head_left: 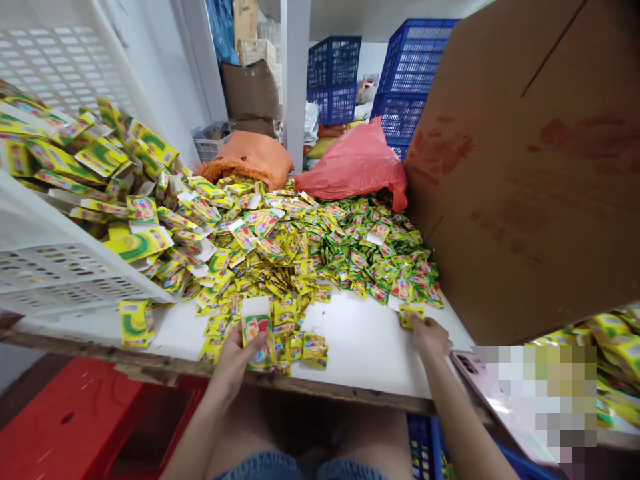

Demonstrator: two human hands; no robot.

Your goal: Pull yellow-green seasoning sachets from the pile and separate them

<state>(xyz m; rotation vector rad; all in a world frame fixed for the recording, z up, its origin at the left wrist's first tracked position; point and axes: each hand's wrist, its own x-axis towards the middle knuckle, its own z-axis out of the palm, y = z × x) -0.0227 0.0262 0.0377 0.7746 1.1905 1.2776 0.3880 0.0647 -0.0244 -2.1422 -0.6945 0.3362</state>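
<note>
My left hand point(239, 353) holds a small green and yellow box point(257, 337) upright near the table's front edge, its white flap up and the thumb across its front. To the right, my right hand point(431, 335) grips a small yellow packet point(410, 316) between fingers and thumb, over the white tabletop point(357, 340). Yellow packets point(285, 310) lie around and behind the box. Farther back, green packets point(357, 260) form a heap on the right, beside yellow ones. Many small yellow boxes point(145, 243) spill from a white crate point(65, 267) at the left.
A large cardboard sheet point(520, 167) stands at the right. Orange point(255, 157) and red point(355, 163) sacks lie behind the heap. A phone point(493, 387) rests at the right front edge. Blue crates point(417, 60) are stacked behind; a red stool point(75, 420) is at lower left.
</note>
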